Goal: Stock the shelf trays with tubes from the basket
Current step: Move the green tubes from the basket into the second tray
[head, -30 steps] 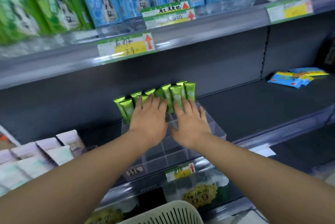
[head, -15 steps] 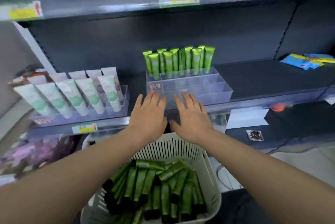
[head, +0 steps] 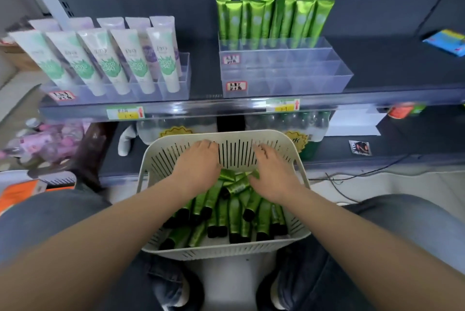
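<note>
On the shelf [head: 377, 64], white tubes [head: 108, 59] are stood in the left tray [head: 185, 84]. Below, the left hand [head: 198, 167] is placed inside the basket [head: 226, 251], fingers bent down over the loose green tubes [head: 236, 217]; whether one is gripped cannot be told. The right hand [head: 274, 172] is placed likewise, its grip equally unclear. Further right, upright green tubes [head: 274, 19] are held in the clear tray [head: 284, 79], back row only.

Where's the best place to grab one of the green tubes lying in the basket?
Pinch the mid-body of a top tube from above, across its width. Tubes lie flat in the basket, black caps toward you; the walls block a side approach.
</note>
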